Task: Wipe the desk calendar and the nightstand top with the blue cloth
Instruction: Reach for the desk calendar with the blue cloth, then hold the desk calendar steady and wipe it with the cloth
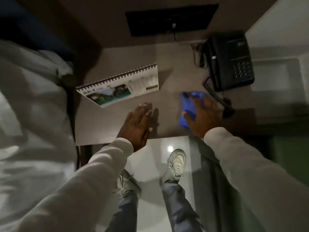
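Observation:
The spiral-bound desk calendar point(122, 86) stands on the grey nightstand top point(107, 121), toward its left side, picture page facing me. The blue cloth point(188, 106) lies bunched on the right part of the top. My right hand point(203, 114) presses down on it, fingers spread over the fabric. My left hand point(138, 126) hovers flat and empty over the front middle of the top, just in front of the calendar and apart from it.
A black telephone point(229, 62) with a tangled cord point(215, 96) sits at the back right corner. A dark wall panel point(170, 20) hangs behind. White bedding point(30, 101) borders the nightstand on the left. My shoes point(175, 164) stand on the pale floor below.

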Demonstrator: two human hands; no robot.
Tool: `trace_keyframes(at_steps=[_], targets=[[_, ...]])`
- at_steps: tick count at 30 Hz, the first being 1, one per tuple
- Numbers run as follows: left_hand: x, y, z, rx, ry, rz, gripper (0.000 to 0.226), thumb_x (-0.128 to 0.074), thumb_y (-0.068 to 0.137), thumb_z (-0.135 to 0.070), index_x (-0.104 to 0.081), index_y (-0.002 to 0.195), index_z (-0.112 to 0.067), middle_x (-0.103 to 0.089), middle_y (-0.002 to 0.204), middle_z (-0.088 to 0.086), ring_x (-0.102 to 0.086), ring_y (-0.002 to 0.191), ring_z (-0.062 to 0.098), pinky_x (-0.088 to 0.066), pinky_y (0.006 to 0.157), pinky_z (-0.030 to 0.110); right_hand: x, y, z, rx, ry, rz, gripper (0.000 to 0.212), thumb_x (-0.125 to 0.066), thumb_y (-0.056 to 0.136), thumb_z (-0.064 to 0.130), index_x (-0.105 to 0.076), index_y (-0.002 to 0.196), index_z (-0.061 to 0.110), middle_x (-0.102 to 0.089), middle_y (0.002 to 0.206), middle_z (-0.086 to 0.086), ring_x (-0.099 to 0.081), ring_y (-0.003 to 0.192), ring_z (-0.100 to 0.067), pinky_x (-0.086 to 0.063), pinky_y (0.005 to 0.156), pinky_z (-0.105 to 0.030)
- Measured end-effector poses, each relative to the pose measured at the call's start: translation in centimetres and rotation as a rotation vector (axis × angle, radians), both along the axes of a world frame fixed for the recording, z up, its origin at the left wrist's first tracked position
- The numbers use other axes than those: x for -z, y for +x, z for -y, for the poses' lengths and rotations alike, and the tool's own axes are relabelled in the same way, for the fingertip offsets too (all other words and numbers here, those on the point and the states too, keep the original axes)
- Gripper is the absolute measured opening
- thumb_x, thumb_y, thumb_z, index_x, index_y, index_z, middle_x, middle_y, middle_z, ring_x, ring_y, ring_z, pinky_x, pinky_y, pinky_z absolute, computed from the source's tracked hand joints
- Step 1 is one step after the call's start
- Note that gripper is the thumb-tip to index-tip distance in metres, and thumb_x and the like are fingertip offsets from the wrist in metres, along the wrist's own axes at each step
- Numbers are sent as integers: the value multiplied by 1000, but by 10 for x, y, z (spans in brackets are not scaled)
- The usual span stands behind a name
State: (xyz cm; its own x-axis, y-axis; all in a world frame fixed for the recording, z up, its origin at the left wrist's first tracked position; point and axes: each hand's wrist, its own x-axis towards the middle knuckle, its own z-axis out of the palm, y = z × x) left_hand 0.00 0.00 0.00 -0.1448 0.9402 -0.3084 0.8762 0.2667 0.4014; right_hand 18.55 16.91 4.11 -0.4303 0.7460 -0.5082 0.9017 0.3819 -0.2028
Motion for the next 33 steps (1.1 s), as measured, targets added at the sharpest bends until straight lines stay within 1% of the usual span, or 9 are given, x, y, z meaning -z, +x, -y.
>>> trace_keyframes(at_steps=[4, 9, 15, 18, 20, 23, 27, 30, 33], targets=[[41, 5, 12, 2, 24, -151, 64, -33, 92, -39, -16, 148, -14, -11, 160, 15, -3, 148, 32, -7, 119, 53, 28, -2, 10, 74, 143, -12, 67, -52, 90, 53, -27, 146, 29, -19, 158, -21, -26, 142, -46, -31, 109, -62], [55, 3, 18, -3, 1, -196, 65, -33, 92, -43, -16, 148, -15, -8, 161, 14, -2, 148, 32, -6, 119, 54, 50, -6, 10, 115, 181, -23, 67, -59, 88, 40, -29, 146, 27, -22, 156, -23, -34, 133, -50, -38, 104, -57], [-3, -26, 34, 25, 8, -96, 64, -35, 94, -41, -16, 149, -15, -7, 161, 12, 3, 149, 28, -6, 121, 49, 38, -16, -3, 172, 152, -86, 55, -59, 86, 13, -45, 140, 17, -40, 146, -24, -49, 117, -49, -46, 95, -48], [-42, -52, 47, 64, 67, -102, 66, -37, 94, -40, -14, 150, -14, -9, 161, 11, -1, 149, 27, -9, 121, 49, 23, -17, 3, 205, 75, -261, 54, -58, 85, 8, -49, 138, 15, -46, 145, -18, -52, 122, -43, -45, 103, -47], [-67, -71, 54, 89, 141, -109, 66, -40, 93, -36, -18, 149, -10, -13, 160, 13, -5, 149, 28, -11, 121, 49, 14, -23, 26, 257, 125, -398, 53, -62, 83, 6, -53, 135, 11, -53, 139, -20, -55, 119, -41, -47, 101, -44], [-91, -102, 56, 148, 240, -156, 64, -42, 92, -34, -25, 146, -4, -18, 158, 18, -9, 148, 31, -16, 118, 54, 5, -46, 68, 290, 128, -549, 51, -52, 83, 21, -52, 134, 11, -55, 136, -18, -54, 121, -36, -40, 102, -33], [-105, -150, 36, 190, 306, -223, 71, -37, 92, -42, -15, 149, -5, -10, 159, 18, -5, 149, 31, -13, 118, 57, 5, -88, 116, 365, 94, -750, 53, -48, 86, 26, -44, 139, 19, -47, 145, -11, -47, 130, -24, -30, 107, -14], [-104, -177, 8, 257, 290, -244, 77, -30, 91, -52, -11, 149, -4, -9, 160, 18, -2, 149, 30, -10, 120, 53, 14, -124, 146, 436, 145, -839, 52, -46, 93, 31, -35, 144, 28, -35, 153, -6, -35, 132, -7, -16, 99, 5], [-95, -189, -16, 422, 239, -288, 88, -24, 87, -63, -9, 149, -2, -6, 160, 19, 2, 149, 30, -9, 120, 53, 26, -158, 161, 488, 222, -940, 50, -42, 97, 32, -29, 145, 38, -29, 157, -8, -24, 133, 3, -10, 102, 9]])
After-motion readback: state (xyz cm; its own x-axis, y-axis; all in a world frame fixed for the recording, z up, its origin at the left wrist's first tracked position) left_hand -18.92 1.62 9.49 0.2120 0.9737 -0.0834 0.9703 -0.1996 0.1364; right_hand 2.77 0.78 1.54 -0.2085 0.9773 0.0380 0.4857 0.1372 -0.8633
